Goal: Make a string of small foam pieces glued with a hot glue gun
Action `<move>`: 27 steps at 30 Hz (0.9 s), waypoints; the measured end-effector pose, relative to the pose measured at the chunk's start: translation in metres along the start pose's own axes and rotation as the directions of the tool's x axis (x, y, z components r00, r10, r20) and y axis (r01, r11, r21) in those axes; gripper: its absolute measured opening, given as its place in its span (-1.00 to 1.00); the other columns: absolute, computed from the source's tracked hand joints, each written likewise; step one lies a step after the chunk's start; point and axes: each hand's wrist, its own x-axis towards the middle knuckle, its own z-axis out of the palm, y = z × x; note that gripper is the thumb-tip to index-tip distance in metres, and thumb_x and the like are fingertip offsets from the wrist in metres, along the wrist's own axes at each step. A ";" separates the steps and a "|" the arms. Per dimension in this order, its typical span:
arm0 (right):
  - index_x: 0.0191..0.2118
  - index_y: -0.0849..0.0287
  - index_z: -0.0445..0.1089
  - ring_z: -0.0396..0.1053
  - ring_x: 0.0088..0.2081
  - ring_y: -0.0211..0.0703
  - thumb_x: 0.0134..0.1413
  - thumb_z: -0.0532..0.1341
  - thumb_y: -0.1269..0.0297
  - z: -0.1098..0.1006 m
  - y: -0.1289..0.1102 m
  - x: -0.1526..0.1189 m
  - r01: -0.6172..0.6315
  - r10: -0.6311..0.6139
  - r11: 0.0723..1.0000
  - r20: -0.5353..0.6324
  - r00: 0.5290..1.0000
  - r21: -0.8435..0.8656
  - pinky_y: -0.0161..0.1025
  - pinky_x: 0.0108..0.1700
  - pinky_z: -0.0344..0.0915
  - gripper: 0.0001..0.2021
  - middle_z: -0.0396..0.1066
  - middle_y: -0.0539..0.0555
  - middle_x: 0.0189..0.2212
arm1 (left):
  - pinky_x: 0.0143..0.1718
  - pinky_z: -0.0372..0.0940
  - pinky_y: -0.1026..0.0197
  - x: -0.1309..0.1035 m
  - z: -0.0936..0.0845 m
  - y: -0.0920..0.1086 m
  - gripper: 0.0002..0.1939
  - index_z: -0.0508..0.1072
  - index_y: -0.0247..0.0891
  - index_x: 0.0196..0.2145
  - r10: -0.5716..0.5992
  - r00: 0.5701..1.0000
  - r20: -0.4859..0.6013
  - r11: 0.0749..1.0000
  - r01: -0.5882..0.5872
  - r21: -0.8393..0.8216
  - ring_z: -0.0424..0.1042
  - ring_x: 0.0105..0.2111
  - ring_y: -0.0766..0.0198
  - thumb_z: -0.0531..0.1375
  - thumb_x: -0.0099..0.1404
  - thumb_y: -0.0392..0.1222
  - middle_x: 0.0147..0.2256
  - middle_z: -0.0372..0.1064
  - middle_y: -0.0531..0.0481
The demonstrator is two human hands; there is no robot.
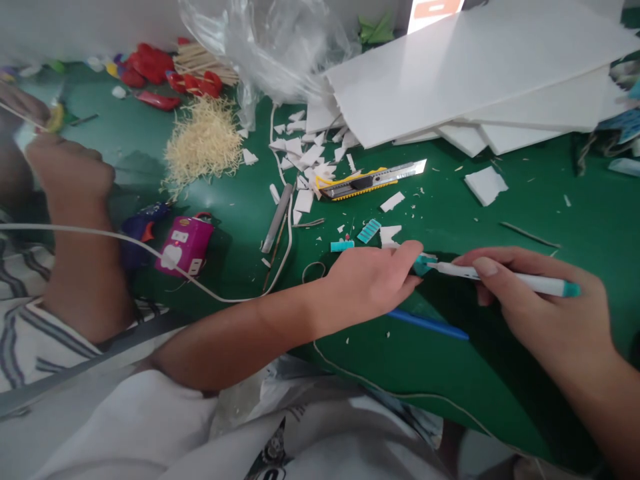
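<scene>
My right hand (533,303) is closed around a white marker (530,283) with a teal end. Its tip meets a small teal-coloured foam piece (425,264), which my left hand (377,280) pinches between thumb and fingers. Part of that piece is hidden by the fingertips. Just beyond my left hand lie a striped teal foam piece (369,231) and a smaller teal piece (343,247). A blue pen-like stick (430,325) rests on the green table below my hands. Farther back lies a yellow utility knife (373,183), blade out.
White foam boards (470,73) are stacked at the back right, near foam scraps (305,157). Pale shredded straw (203,143), a magenta power adapter (185,245) and a white cable (235,300) are to the left. A co-worker's hand (70,163) works at the far left.
</scene>
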 end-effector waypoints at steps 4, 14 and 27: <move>-0.47 -0.04 0.59 0.07 -0.74 -0.34 -0.01 0.31 0.08 0.001 -0.002 0.001 0.002 -0.002 1.000 -0.008 1.000 0.031 -0.31 -0.73 -0.12 -0.84 0.29 -0.08 -0.76 | -0.48 0.24 0.24 0.000 0.000 -0.001 -0.69 0.31 -0.20 0.08 0.004 1.000 -0.004 1.000 -0.004 -0.010 0.59 -0.33 0.12 0.11 0.50 -0.01 -0.32 0.56 0.00; -0.49 -0.06 0.58 0.30 -0.66 -0.30 -0.03 0.31 0.15 0.003 -0.004 0.001 -0.043 0.051 0.994 -0.069 0.996 0.104 -0.32 -0.62 0.27 -0.89 0.48 -0.03 -0.61 | -0.51 0.13 0.21 -0.002 -0.001 -0.003 -0.57 0.23 -0.19 0.22 0.008 1.000 -0.030 0.998 -0.010 -0.060 0.57 -0.38 0.16 0.11 0.44 -0.17 -0.40 0.53 0.09; -0.47 -0.04 0.56 0.29 -0.62 -0.23 0.02 0.29 0.17 0.002 -0.007 0.000 -0.040 0.052 0.991 -0.095 0.994 0.126 -0.21 -0.55 0.33 -0.88 0.44 -0.02 -0.61 | -0.53 0.15 0.23 0.000 0.000 -0.002 -0.71 0.30 -0.19 0.11 0.003 0.999 -0.034 0.999 -0.004 -0.043 0.58 -0.36 0.16 0.09 0.47 -0.14 -0.34 0.56 0.05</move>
